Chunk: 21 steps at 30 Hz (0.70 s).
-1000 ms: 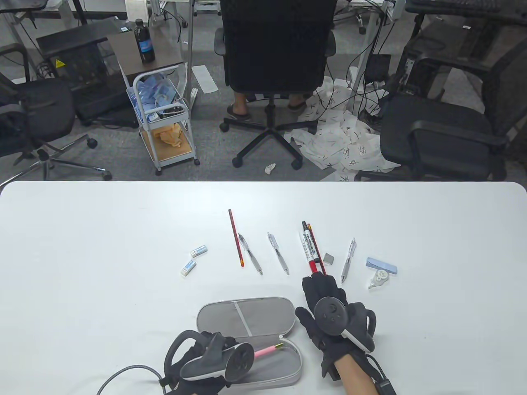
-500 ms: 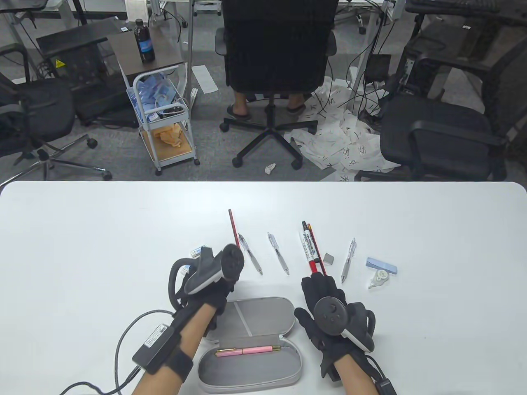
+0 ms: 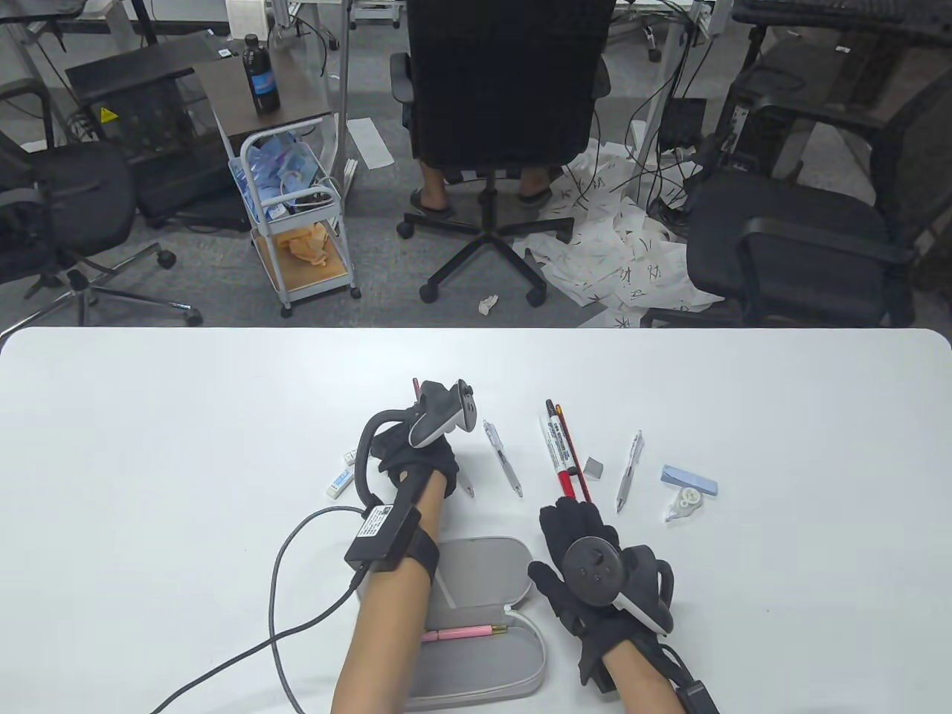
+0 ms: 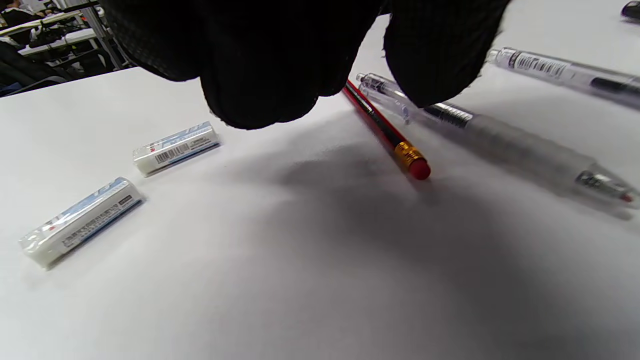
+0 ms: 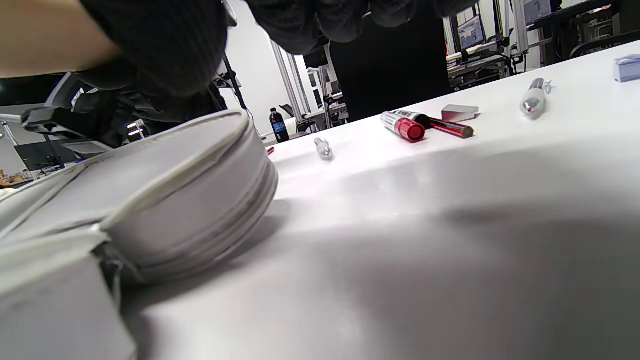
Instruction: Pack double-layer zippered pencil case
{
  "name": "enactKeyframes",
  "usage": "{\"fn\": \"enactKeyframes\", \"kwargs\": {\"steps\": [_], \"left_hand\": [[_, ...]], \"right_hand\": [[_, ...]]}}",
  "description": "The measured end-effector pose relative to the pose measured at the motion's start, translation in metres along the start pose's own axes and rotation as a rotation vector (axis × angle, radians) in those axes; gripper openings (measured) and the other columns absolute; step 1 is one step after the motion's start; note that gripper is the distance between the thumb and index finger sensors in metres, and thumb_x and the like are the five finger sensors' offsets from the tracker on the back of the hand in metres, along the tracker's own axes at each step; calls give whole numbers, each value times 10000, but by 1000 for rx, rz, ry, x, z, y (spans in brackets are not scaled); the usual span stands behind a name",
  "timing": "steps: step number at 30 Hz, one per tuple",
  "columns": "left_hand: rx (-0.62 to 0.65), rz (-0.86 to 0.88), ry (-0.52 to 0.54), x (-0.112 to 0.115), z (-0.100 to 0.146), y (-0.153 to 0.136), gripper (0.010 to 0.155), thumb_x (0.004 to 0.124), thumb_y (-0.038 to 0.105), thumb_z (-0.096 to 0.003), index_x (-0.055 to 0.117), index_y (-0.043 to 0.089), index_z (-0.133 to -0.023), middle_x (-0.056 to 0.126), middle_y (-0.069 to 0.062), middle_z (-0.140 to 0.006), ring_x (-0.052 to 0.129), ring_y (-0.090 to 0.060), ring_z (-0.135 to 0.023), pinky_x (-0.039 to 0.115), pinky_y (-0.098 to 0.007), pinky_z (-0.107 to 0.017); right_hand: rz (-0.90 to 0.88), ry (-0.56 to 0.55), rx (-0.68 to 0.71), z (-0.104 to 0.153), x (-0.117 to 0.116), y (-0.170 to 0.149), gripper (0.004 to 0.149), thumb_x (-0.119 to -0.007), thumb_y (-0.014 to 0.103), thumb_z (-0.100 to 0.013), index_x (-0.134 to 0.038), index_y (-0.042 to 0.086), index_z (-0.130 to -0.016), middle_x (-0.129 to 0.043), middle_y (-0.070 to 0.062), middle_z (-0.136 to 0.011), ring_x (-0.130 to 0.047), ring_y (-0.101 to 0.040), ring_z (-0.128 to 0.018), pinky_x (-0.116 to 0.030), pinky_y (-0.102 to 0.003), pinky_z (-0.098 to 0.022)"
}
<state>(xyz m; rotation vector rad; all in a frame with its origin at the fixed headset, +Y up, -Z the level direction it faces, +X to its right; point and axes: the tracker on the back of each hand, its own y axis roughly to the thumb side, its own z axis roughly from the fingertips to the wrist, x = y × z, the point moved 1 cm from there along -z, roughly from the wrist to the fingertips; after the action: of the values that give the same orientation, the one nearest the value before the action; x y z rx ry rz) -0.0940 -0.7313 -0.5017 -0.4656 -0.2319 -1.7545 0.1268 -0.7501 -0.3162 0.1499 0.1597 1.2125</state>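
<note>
The grey zippered pencil case (image 3: 483, 554) lies open near the front edge, with a pink pen (image 3: 465, 634) in its near half. My left hand (image 3: 428, 446) reaches past it and hovers over a red pencil (image 4: 385, 132) and a clear pen (image 4: 500, 145), fingers (image 4: 260, 85) curled just above them and holding nothing. Two white erasers (image 4: 176, 148) lie to its left. My right hand (image 3: 573, 513) rests flat and empty on the table beside the case (image 5: 190, 190).
Further right lie a second clear pen (image 3: 503, 458), a red-capped marker (image 3: 556, 446) beside another red pencil (image 3: 571, 446), a small grey block (image 3: 593, 467), a silver pen (image 3: 629, 470), a blue box (image 3: 689, 480) and a correction tape (image 3: 684, 506). The left glove's cable (image 3: 297, 595) trails left of the case.
My left hand has left the pink pen in the case and moved forward over the table to the red pencil and clear pen. My right hand has stayed almost still.
</note>
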Motion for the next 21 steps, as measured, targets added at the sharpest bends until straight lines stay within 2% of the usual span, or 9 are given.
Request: {"fn": "enactKeyframes", "kwargs": {"steps": [12,21], "left_hand": [[-37,112,-97,15,-15,-8,570,828,495,-550,835,121,-981,960,-166,-890,993,-324,-714,757,-584,-648],[-72,93,-85,15,-24,-5,526,838,472,-552,862,112,-934,980,-177,-820,1006,-312,-666,764,-585,-636]], "right_hand": [[-4,12,5,0,-2,2,737,-698,487,-492,-424,163,-1095,-336,-153,-1166,-327,-391,-1016,-369,-554,-699],[-23,20,-2,0,-2,0,738,-697,486,-493,-420,159,-1094,-324,-156,-1164,-319,-395,-1014,-369,-554,-699]]}}
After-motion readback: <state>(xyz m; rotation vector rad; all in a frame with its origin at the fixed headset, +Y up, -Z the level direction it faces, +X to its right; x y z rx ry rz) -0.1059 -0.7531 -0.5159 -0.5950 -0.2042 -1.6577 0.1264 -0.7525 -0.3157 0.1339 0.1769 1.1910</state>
